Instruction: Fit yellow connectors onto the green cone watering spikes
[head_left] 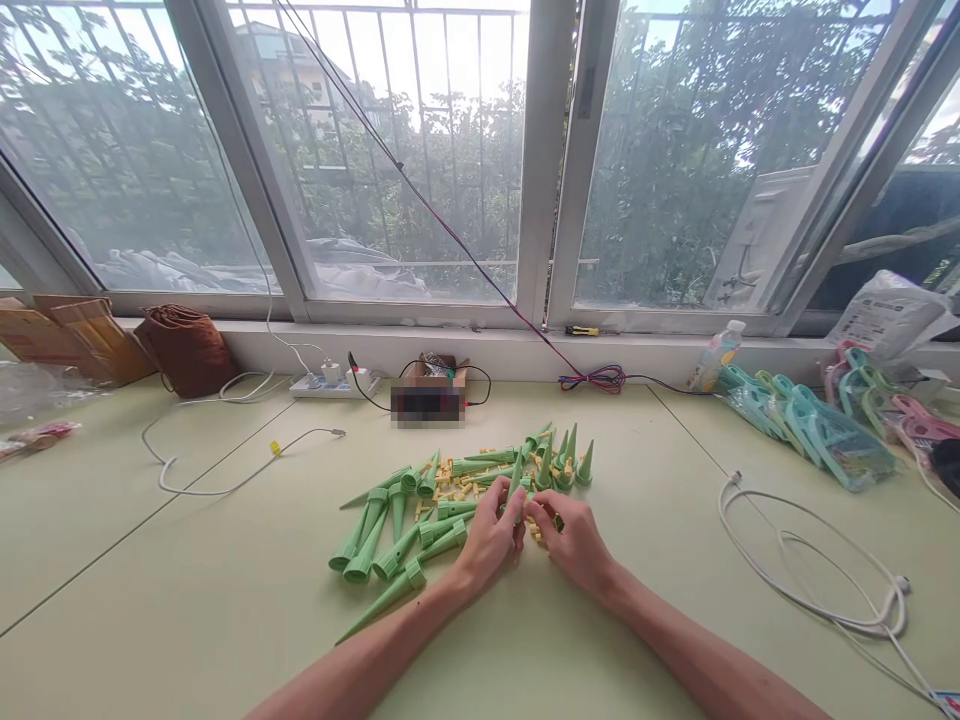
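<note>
My left hand (486, 538) is closed around a green plastic watering spike (516, 474), its pointed end up. Close against it on the right, my right hand (574, 540) pinches a small yellow plastic valve (529, 507) at the spike's side; fingers partly cover the contact. Several green spikes (367, 545) lie left of my hands, some with ridged caps. Beyond my fingertips is a scattered pile of small yellow valves (450, 490). Several capped spikes (584, 465) stand point up behind my right hand.
At the back are a power strip (335, 384), a small box (442, 372) and a brown drawstring bag (185, 348). White cables lie at left (225, 492) and right (810, 622). Bagged teal clips (825, 430) and a bottle (718, 357) stand at the back right.
</note>
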